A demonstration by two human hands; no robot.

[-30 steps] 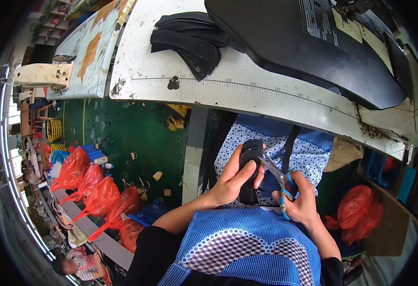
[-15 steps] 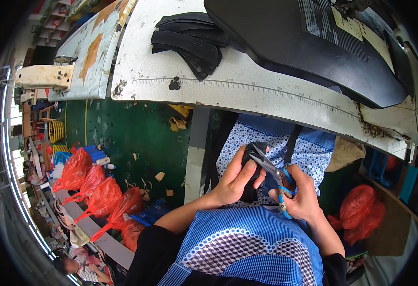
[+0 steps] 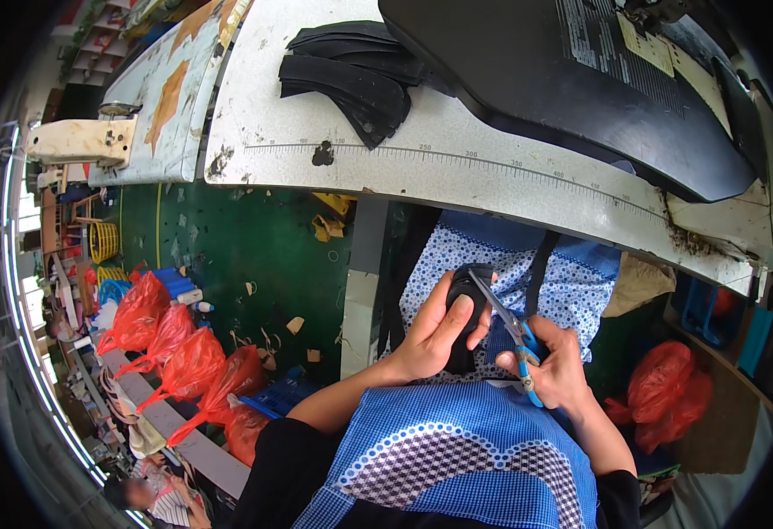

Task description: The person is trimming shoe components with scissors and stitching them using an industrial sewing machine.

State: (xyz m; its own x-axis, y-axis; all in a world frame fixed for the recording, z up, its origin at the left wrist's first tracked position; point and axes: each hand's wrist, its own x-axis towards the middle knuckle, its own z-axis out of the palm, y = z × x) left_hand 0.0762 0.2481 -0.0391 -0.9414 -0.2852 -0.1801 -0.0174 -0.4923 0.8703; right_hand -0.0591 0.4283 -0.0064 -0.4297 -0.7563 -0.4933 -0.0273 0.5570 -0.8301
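The white tabletop [image 3: 510,176] curves across the far side, carrying a big black sheet [image 3: 571,79] and a stack of black cut pieces [image 3: 351,75]. On the floor at your left, red bags [image 3: 183,353] bulge, contents hidden. Over your lap, your left hand [image 3: 435,331] wraps a small black piece [image 3: 466,295]; your right hand [image 3: 558,370] grips blue-handled scissors [image 3: 514,335], blades slightly parted against it.

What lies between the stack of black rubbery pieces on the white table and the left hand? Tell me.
In the head view: the white table's ruled front edge, then blue dotted apron cloth.
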